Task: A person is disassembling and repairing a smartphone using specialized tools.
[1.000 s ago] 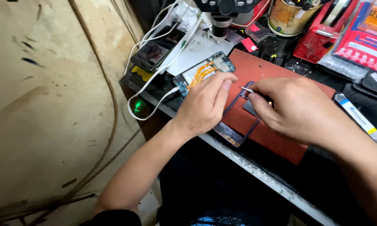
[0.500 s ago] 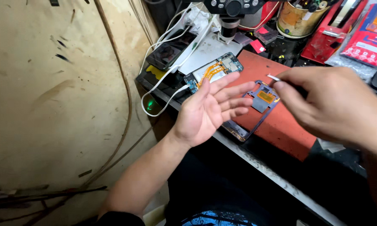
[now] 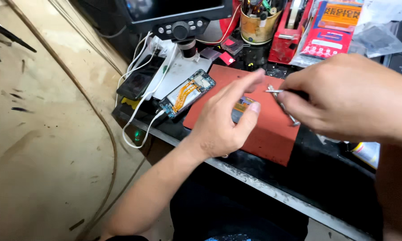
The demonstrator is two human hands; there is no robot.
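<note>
My left hand (image 3: pixel 223 120) lies on the red work mat (image 3: pixel 268 138). Its thumb and fingers are closed on a dark phone frame (image 3: pixel 240 108) with a yellow part, and most of the frame is hidden under the hand. My right hand (image 3: pixel 348 98) hovers just right of it, pinching a thin metal tool (image 3: pixel 272 91) whose tip points left, above the frame. Metal tweezers (image 3: pixel 286 111) lie on the mat below that tip. An opened phone body (image 3: pixel 187 93) with an orange flex cable lies left of the mat.
A microscope with a screen (image 3: pixel 181 20) stands at the back, with white cables (image 3: pixel 143 111) trailing to the bench edge. A black phone (image 3: pixel 137 82) lies at the left. A tin of tools (image 3: pixel 257 24) and red packets (image 3: pixel 330 31) fill the back right. A plywood wall (image 3: pixel 40 134) is on the left.
My view has moved closer. My left hand, spread open half a second ago, has closed onto the phone frame. My right hand lifted off the frame and still holds the tool above it.
</note>
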